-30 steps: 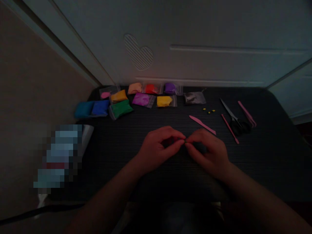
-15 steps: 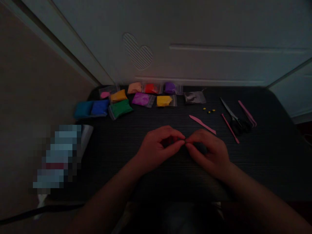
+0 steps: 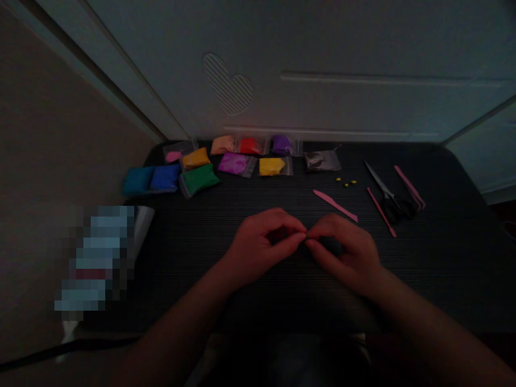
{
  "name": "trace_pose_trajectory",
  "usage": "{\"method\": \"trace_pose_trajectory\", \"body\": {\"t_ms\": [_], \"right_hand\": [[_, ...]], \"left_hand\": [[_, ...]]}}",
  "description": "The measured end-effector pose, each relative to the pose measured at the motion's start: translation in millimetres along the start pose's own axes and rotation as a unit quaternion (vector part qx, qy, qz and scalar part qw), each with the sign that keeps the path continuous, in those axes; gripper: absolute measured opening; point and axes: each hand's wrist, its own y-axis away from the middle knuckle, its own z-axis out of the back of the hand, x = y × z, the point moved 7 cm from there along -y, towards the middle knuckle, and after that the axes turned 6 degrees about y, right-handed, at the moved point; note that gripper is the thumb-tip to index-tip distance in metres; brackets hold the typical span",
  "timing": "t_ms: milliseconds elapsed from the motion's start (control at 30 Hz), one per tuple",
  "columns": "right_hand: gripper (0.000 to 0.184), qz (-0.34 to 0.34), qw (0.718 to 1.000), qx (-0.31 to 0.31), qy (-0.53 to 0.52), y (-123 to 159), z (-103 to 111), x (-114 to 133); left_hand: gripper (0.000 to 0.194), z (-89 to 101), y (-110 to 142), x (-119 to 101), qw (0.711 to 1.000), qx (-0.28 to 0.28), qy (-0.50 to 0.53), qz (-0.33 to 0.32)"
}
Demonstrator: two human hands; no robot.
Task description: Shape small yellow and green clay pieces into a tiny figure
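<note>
Dark ribbed table point(image 3: 201, 252) carries both hands at its near centre. Left hand point(image 3: 258, 244) and right hand point(image 3: 346, 252) meet fingertip to fingertip, pinched almost closed on a tiny piece point(image 3: 306, 235); its colour cannot be told. Pink tool point(image 3: 334, 205) lies just beyond; clay bags point(image 3: 234, 164) line the far left, scissors point(image 3: 389, 196) far right.

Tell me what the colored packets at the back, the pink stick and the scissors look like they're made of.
The packets look like clear glossy plastic bags holding soft, matte modeling clay; the lumps sag and the film edges shine. The pink stick seems to be molded plastic, with an even color and a flat blade shape. The scissors appear to have pale metal blades and dark handles, probably plastic; the dim light leaves that open.
</note>
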Motion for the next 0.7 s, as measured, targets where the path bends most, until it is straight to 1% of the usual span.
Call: {"method": "trace_pose_trajectory", "body": {"t_ms": [433,700], "right_hand": [[0.010,-0.018,1.000,-0.002,0.008,0.4,0.3,-1.4],[0.014,-0.053,0.998,-0.012,-0.015,2.6,1.4,-5.2]], "left_hand": [[0.006,-2.0,-0.2,-0.9,1.000,0.013,0.006,0.003],[0.006,-0.8,0.5,0.3,1.000,-0.007,0.009,0.009]]}}
